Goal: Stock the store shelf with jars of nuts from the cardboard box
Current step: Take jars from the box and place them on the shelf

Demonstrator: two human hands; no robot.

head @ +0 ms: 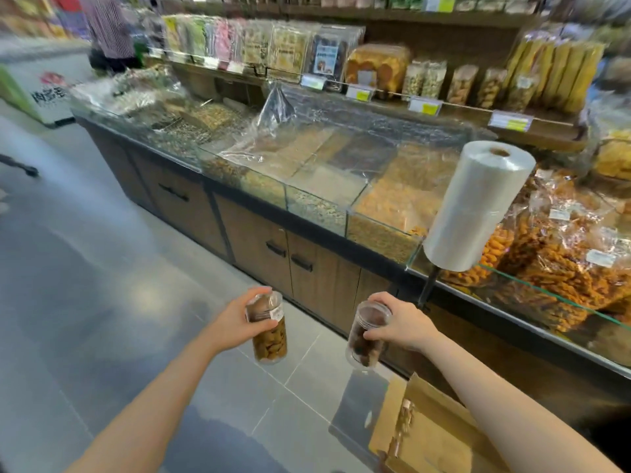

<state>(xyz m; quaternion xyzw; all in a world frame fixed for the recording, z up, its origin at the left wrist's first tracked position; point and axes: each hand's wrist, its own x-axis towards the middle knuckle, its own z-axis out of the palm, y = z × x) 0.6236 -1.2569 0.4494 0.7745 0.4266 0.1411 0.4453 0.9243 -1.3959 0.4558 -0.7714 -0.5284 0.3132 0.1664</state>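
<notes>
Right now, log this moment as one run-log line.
left hand: holds almond jar | right hand: holds dark-nut jar | cardboard box: open on floor | shelf: not yet stocked

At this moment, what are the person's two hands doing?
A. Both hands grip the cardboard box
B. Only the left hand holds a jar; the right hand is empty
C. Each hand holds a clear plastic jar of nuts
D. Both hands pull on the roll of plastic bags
C: the left hand grips a clear plastic jar of light-brown nuts, and the right hand grips a clear plastic jar of darker nuts.
</notes>
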